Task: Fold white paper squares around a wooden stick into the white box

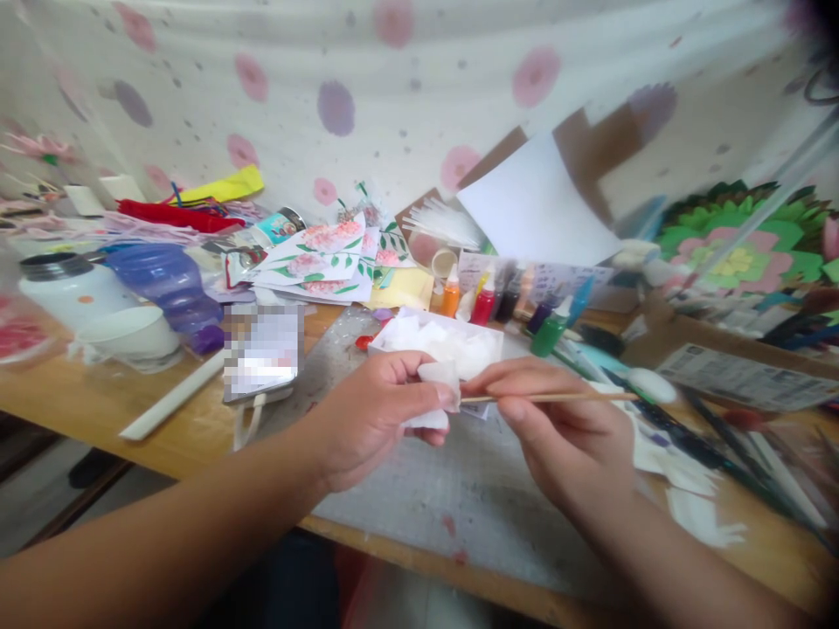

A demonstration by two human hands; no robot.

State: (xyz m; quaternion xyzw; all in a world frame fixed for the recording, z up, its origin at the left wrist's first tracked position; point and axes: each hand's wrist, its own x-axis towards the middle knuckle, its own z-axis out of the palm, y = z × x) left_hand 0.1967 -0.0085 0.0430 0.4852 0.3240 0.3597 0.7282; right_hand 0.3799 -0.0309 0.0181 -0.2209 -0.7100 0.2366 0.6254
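Our left hand (370,419) pinches a wad (438,376), likely soft and light; right of the wad, our right hand (564,428) grips a thin, probably brittle stick (557,397) near its end.

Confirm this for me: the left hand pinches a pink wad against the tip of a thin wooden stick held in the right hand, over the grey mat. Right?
Not quite: the wad is white, not pink, as the head view shows. The rest stands: the left hand pinches it against the tip of the thin wooden stick held in the right hand, over the grey mat.
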